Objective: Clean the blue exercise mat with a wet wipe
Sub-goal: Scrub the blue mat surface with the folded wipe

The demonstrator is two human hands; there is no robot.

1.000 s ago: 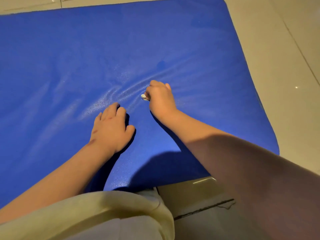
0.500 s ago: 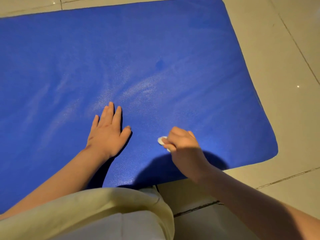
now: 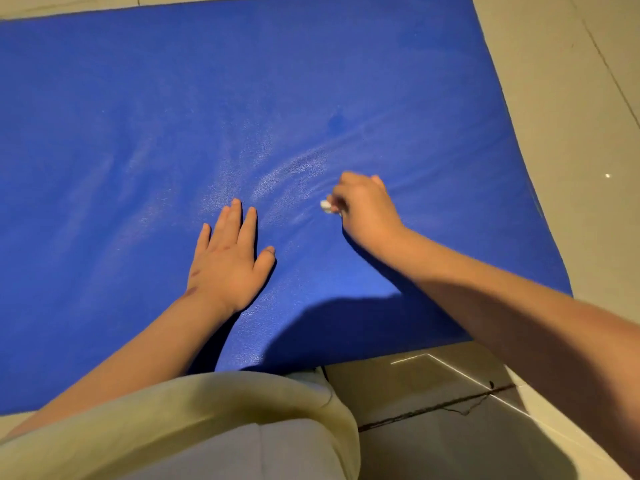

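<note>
The blue exercise mat (image 3: 138,98) fills most of the view and lies flat on the tiled floor. My left hand (image 3: 227,258) presses flat on the mat near its front edge, fingers straight. To its right, my right hand (image 3: 363,206) grips a small bunched white wet wipe (image 3: 325,206) and holds it against the mat; only a bit of the wipe shows beyond the fingers. The mat is rippled and shiny with damp streaks just left of the wipe.
Beige floor tiles (image 3: 571,116) run along the mat's right side and below its front edge, with a dark cracked joint (image 3: 433,410) there. My knee in pale clothing (image 3: 207,427) covers the bottom of the view.
My right hand has moved with the wipe from near the mat's front edge back up away from me, rippling the mat. My left hand has stayed in place.
</note>
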